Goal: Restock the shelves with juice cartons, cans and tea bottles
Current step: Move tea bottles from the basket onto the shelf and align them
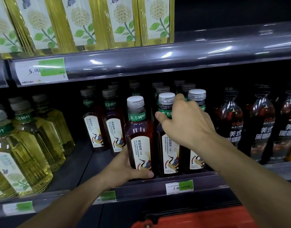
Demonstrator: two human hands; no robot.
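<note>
My left hand (123, 168) grips the base of a dark tea bottle (139, 129) with a white cap, green neck band and a crane label, standing at the front of the middle shelf (141, 186). My right hand (184, 122) is closed around the neck and shoulder of the neighbouring dark tea bottle (167, 155) just to its right. A third bottle of the same tea (197, 96) stands behind my right hand, partly hidden. More of these bottles (108, 122) line up further back on the left.
Yellow tea bottles (26, 145) fill the shelf's left part, dark coffee bottles (232, 120) the right. Flower-printed packs (85, 22) stand on the upper shelf, whose rail (158, 58) overhangs. Bare shelf floor (80, 165) lies left of my left hand. A red basket (199, 218) sits below.
</note>
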